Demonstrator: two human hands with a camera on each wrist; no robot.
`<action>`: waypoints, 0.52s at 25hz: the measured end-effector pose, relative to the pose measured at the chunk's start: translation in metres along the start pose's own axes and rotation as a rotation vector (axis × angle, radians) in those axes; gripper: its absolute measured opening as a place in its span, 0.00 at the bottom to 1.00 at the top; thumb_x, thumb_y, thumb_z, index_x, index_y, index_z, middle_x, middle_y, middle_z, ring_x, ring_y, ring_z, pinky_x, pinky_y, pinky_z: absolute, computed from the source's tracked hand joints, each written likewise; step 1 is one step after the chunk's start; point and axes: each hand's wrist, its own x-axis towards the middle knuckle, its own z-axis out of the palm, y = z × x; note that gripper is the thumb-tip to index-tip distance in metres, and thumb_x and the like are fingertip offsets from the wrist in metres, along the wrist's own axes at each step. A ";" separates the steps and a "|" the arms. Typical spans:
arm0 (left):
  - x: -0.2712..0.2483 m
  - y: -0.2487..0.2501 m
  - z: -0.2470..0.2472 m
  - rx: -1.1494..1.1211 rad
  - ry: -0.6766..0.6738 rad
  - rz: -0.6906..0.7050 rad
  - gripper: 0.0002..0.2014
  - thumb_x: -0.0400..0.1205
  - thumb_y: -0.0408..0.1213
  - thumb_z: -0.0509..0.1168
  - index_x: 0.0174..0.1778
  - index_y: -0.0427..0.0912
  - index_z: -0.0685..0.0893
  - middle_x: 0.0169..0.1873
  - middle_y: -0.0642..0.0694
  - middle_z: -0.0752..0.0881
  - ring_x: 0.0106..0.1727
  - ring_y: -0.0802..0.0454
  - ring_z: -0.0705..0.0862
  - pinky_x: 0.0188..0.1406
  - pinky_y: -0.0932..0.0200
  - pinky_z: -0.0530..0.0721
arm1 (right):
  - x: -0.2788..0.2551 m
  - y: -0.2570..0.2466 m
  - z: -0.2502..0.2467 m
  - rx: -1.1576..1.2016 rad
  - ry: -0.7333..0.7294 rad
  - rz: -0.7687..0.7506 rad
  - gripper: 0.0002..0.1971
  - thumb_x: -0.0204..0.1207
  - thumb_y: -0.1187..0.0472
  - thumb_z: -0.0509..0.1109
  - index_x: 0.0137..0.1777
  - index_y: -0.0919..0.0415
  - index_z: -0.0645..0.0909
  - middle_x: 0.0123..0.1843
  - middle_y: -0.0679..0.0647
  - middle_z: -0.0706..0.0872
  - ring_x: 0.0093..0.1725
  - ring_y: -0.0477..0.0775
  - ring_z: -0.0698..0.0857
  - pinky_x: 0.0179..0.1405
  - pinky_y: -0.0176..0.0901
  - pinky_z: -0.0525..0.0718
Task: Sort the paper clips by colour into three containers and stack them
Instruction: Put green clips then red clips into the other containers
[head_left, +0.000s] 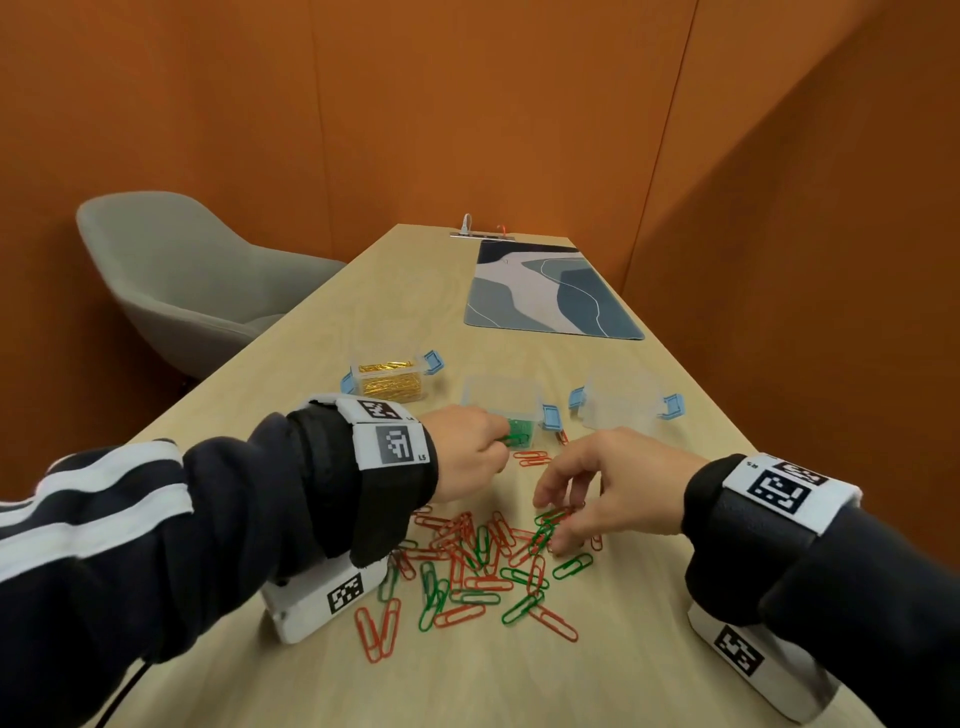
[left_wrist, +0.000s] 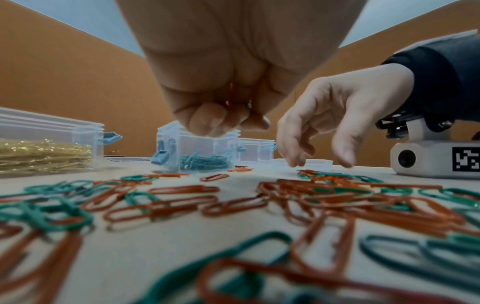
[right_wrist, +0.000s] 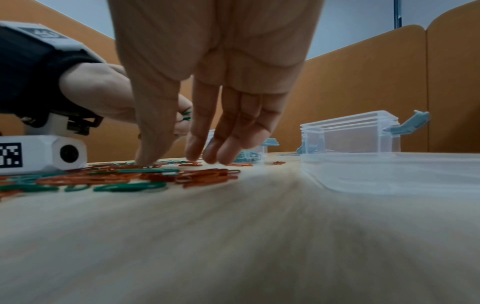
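Mid-sort: left hand (head_left: 467, 447) pinches green clips (head_left: 514, 440) at the middle container (head_left: 501, 400); right hand (head_left: 613, 483), fingers spread and empty, reaches into the pile (head_left: 483, 561) mid-desk; next, drop greens in

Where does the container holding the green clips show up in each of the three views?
Head: container with green clips, centre, just beyond the left hand.
Left wrist: centre, below the curled fingers.
Right wrist: small, mostly hidden behind the right hand's fingertips.
Shared landmark: the empty container beside it.
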 end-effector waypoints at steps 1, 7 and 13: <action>-0.001 -0.001 -0.001 -0.025 -0.014 -0.001 0.08 0.84 0.37 0.52 0.42 0.45 0.75 0.42 0.45 0.79 0.39 0.52 0.74 0.42 0.60 0.72 | 0.000 -0.001 0.001 -0.019 -0.024 -0.001 0.12 0.64 0.51 0.80 0.48 0.46 0.87 0.40 0.42 0.84 0.44 0.45 0.83 0.40 0.30 0.77; -0.012 -0.010 -0.003 -0.127 -0.110 -0.016 0.12 0.84 0.35 0.57 0.55 0.44 0.86 0.38 0.53 0.86 0.28 0.64 0.79 0.36 0.72 0.77 | 0.002 0.001 0.001 -0.002 0.024 -0.035 0.03 0.73 0.57 0.73 0.45 0.52 0.88 0.38 0.42 0.87 0.37 0.37 0.82 0.43 0.26 0.79; -0.018 -0.012 -0.008 0.101 -0.066 0.035 0.13 0.83 0.39 0.61 0.58 0.43 0.87 0.50 0.49 0.90 0.45 0.57 0.84 0.50 0.68 0.77 | 0.002 -0.001 0.001 0.012 0.062 -0.024 0.07 0.78 0.61 0.68 0.51 0.55 0.87 0.46 0.45 0.89 0.44 0.41 0.85 0.49 0.29 0.81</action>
